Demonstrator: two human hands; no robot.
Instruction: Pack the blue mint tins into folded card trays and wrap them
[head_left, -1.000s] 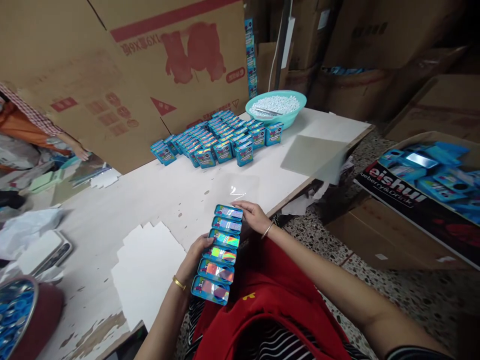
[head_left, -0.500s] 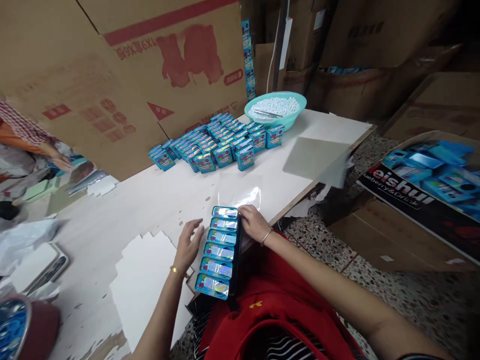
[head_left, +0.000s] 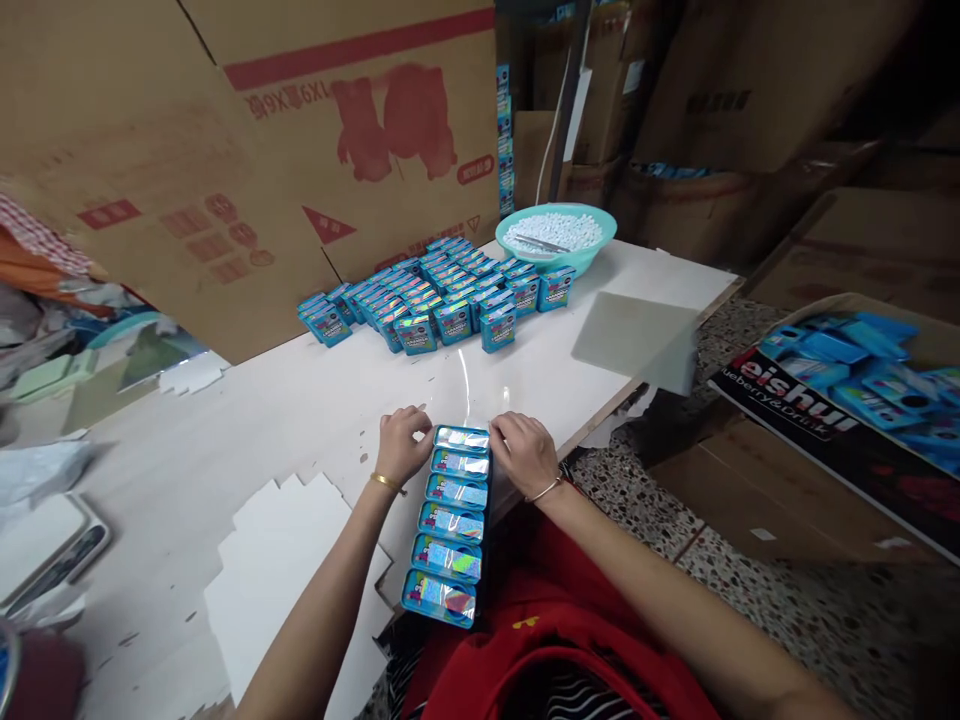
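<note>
Several blue tins [head_left: 451, 522] lie in a row running away from me at the front edge of the white table. A clear plastic film [head_left: 466, 385], known mainly by its bright glints, stretches beyond the far tin. My left hand [head_left: 405, 443] is at the far left corner of the row, thumb and fingers pinched on the film's edge. At the far right corner, my right hand [head_left: 523, 452] pinches the film with bent fingers. The fingertips hide exactly how much film each hand grips.
Several small blue boxes [head_left: 420, 332] stand grouped at the back, before a large carton [head_left: 277, 130]. A turquoise bowl [head_left: 592, 262] holds white pellets and tweezers. A translucent sheet [head_left: 634, 338] overhangs the right edge. White card sheets [head_left: 292, 580] lie left. A person's checkered sleeve [head_left: 45, 235] shows far left.
My left hand has moved from beside the row to its far left corner and closed its fingers. My right hand stays at the far right corner. The view has shifted slightly.
</note>
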